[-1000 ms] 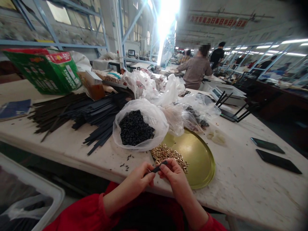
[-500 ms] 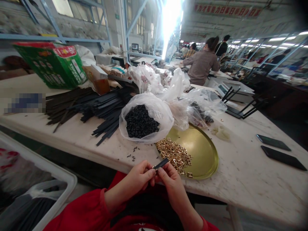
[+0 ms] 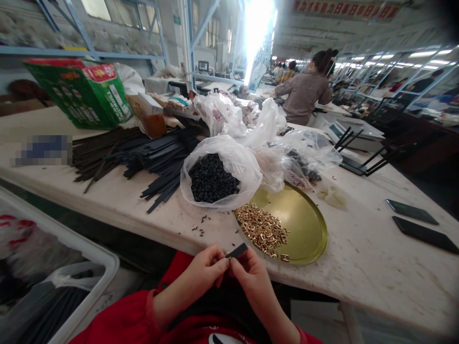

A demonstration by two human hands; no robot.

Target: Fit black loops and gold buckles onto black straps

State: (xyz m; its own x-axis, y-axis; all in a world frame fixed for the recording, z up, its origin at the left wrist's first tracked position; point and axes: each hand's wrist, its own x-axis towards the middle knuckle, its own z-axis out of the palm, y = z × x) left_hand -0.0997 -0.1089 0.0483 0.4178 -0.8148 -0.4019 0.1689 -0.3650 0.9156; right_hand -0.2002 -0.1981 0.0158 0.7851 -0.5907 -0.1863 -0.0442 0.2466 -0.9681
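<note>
From my view I have 2 hands at the near table edge; my left hand (image 3: 211,263) pinches a small gold buckle (image 3: 228,256) between thumb and fingers; my right hand (image 3: 248,267) pinches the dark strip (image 3: 237,250) at that buckle, the strip slanting up to the right; just beyond, a gold tray (image 3: 304,229) holds a heap of gold buckles (image 3: 263,229) on its left side; a white bag (image 3: 247,184) of black pieces (image 3: 213,177) sits at the tray's far left; 2 dark phones (image 3: 412,211) lie right.

Red sleeves (image 3: 118,315) worn pushed up, edged by gathered cuffs (image 3: 153,308); red top (image 3: 191,332) marked with white print (image 3: 224,338); black fabric (image 3: 220,301) seen at middle.
</note>
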